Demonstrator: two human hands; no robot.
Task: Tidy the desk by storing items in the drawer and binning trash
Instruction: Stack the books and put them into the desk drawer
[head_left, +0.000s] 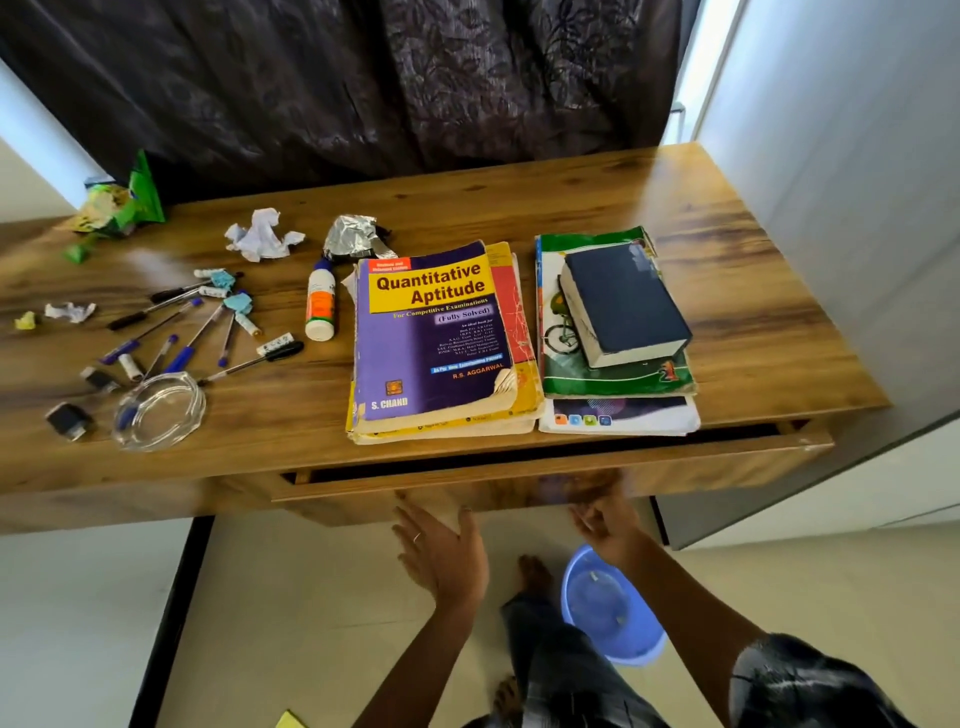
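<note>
Hands under drawer (519, 480) front, left hand (441, 553) spread, right hand (608, 525) blurred

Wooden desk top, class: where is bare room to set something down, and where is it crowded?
Bare wood lies right of the green book stack to the wooden desk edge, and behind both stacks toward the dark curtain. Crowded: the left side, with scattered blue pens, crumpled white paper and clear glass ashtray.

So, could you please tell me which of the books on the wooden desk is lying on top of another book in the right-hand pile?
The thick dark blue hardback book: it lies on the green illustrated book, unlike the purple-and-yellow Quantitative Aptitude book topping the left pile.
</note>
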